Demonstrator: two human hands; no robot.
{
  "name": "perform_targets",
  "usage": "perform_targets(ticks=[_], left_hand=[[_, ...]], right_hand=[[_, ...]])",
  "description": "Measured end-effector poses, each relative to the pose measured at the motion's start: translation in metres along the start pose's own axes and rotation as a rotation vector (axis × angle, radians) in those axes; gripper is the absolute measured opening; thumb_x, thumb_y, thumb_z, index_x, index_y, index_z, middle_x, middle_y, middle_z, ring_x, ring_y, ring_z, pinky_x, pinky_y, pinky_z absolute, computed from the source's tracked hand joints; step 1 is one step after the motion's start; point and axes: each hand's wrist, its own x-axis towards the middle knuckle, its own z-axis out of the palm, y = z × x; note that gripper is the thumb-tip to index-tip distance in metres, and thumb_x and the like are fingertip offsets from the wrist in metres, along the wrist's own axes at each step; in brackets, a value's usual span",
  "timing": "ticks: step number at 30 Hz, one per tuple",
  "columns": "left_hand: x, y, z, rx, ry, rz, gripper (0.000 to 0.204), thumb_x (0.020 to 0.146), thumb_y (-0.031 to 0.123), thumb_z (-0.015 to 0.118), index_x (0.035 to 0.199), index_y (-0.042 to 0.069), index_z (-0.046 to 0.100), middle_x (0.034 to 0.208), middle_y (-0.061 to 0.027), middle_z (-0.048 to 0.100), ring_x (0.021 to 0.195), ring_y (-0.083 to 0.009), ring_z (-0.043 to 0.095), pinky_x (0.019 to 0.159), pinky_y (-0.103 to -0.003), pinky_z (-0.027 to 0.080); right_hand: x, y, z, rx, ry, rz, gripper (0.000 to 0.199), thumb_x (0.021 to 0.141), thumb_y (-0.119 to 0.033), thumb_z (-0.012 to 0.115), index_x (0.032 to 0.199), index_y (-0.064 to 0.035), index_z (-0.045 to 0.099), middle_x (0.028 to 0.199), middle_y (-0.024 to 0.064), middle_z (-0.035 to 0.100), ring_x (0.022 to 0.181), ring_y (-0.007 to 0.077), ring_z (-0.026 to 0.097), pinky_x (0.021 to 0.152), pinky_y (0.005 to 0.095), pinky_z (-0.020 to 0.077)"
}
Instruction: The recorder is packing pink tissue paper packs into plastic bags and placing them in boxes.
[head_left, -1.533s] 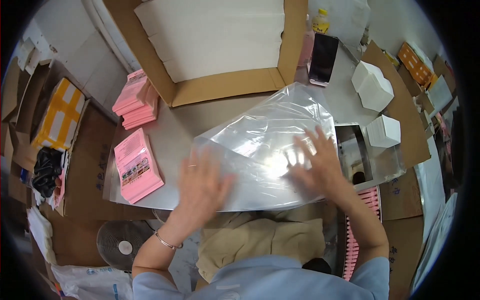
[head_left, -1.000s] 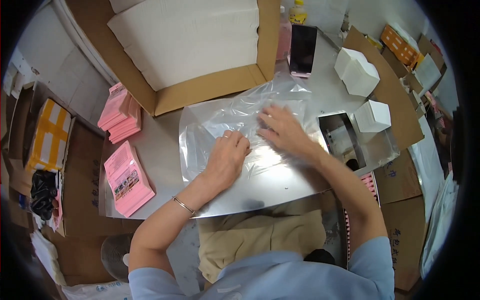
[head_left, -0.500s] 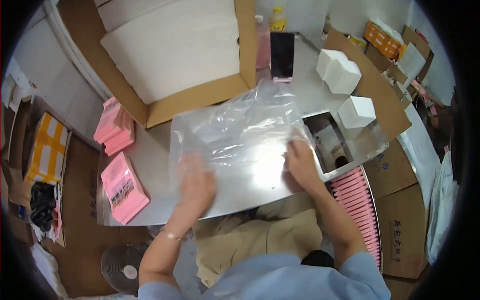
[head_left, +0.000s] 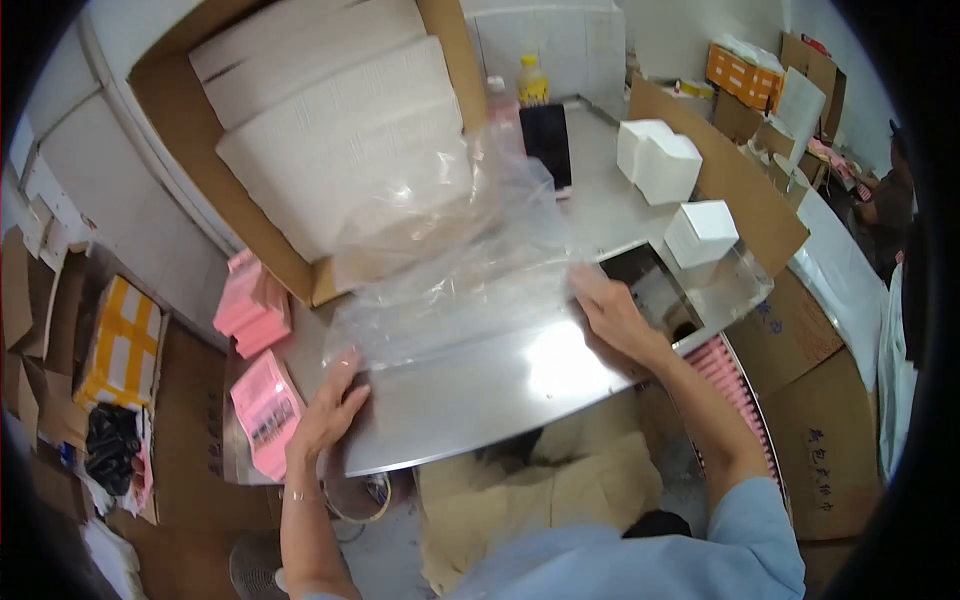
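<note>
Plastic [head_left: 470,275] is spread across the table [head_left: 470,390], its left end touched by the open left hand [head_left: 323,410]; whether its right end is gripped by the right hand [head_left: 617,318] cannot be told.

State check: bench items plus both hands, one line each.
Clear plastic film: spread out, wrinkled
Left hand: at film's near left corner, thumb apart; grip unclear
Right hand: at film's right end, fingers bent; grip unclear
Cardboard box: open, white paper inside
Front pink stack: lying flat
Phone: propped up, screen dark
Yellow-capped bottle: upright, capped
</note>
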Motion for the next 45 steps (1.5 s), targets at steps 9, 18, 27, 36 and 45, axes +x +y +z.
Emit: perform_targets(ticks=[9,18,27,36,45], left_hand=[[0.018,0.002,-0.053,-0.753,-0.217,-0.658,0.048,0.104,0.017,0.047,0.149,0.005,0.04,0.086,-0.0116,0.069,0.073,-0.0193,0.07,0.068,-0.03,0.061],[0.037,0.007,-0.052,-0.752,-0.238,-0.709,0.043,0.103,0.017,0.048,0.143,0.003,0.046,0.08,-0.0161,0.07,0.065,-0.0224,0.07,0.055,-0.028,0.058],[0.044,0.111,-0.008,-0.588,0.07,-0.036,0.039,0.099,0.031,0.058,0.122,0.0,0.063,0.115,-0.017,0.067,0.096,-0.0281,0.066,0.077,-0.043,0.056],[-0.002,0.315,0.18,-0.814,-1.269,0.428,0.024,0.098,0.004,0.058,0.12,-0.005,0.062,0.093,-0.0076,0.069,0.089,-0.0132,0.067,0.081,-0.026,0.053],[-0.085,0.383,0.3,-0.725,-1.394,0.798,0.041,0.093,0.008,0.066,0.132,0.002,0.057,0.134,-0.0131,0.052,0.116,-0.0191,0.056,0.092,-0.03,0.05]], right_hand=[[0.056,-0.016,-0.028,0.548,-0.576,0.714,0.043,0.092,-0.018,0.068,0.13,-0.0005,0.062,0.085,0.0172,0.072,0.063,0.022,0.072,0.061,0.03,0.0596],[0.002,0.023,-0.033,1.003,-0.117,0.919,0.034,0.093,-0.017,0.069,0.122,0.0,0.065,0.096,0.0156,0.069,0.087,0.023,0.072,0.076,0.033,0.061],[-0.319,-0.153,-0.146,-0.699,0.729,0.794,0.029,0.084,0.005,0.063,0.112,0.0018,0.068,0.106,0.0178,0.066,0.096,0.0319,0.063,0.082,0.0378,0.0518],[-0.483,-0.207,-0.116,-1.332,0.913,1.339,0.078,0.072,-0.026,0.08,0.131,0.009,0.044,0.119,0.0275,0.049,0.109,0.0424,0.047,0.096,0.0482,0.0421],[-0.458,-0.192,-0.118,-1.031,1.01,1.559,0.097,0.07,-0.024,0.076,0.145,0.0115,0.027,0.122,0.0312,0.048,0.116,0.0456,0.046,0.102,0.0481,0.04]])
